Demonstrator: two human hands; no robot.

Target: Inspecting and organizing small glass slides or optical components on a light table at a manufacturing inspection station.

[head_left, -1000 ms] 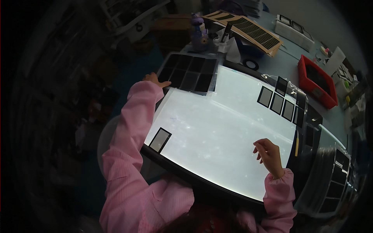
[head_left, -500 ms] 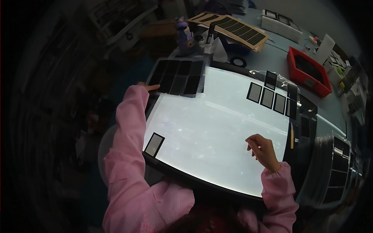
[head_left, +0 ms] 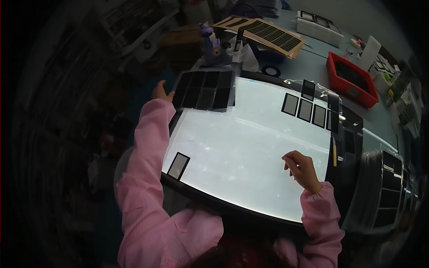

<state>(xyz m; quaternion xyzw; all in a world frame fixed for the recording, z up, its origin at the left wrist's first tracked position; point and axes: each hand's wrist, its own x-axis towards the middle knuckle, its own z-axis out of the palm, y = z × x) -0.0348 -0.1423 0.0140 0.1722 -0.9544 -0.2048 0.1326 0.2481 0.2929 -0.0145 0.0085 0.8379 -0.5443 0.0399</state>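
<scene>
My left hand [head_left: 163, 92] is at the left edge of a clear tray of dark rectangular panels [head_left: 203, 89]. Its fingers are apart with nothing between them, the thumb close to the tray's edge; whether it touches I cannot tell. Over the right part of a lit white light table [head_left: 232, 147], my right hand [head_left: 303, 170] hangs loosely curled, its fingertips apart and nothing visible in it. One black-framed rectangular panel [head_left: 178, 166] lies at the table's near left corner. Several similar panels [head_left: 304, 110] lie at the far right.
A yellow-handled knife-like tool [head_left: 334, 154] lies on the right rim. Behind it stands a red bin [head_left: 351, 80]. Farther back are brown sheets with dark grids [head_left: 263, 33], a tape roll [head_left: 271, 71] and a purple bottle [head_left: 209, 44]. Stacked clear trays [head_left: 384, 192] stand at right.
My left hand has come off the tray's surface to its left edge, its fingers lifting away. The right hand keeps nearly the same pose. The whole view has shifted slightly.
</scene>
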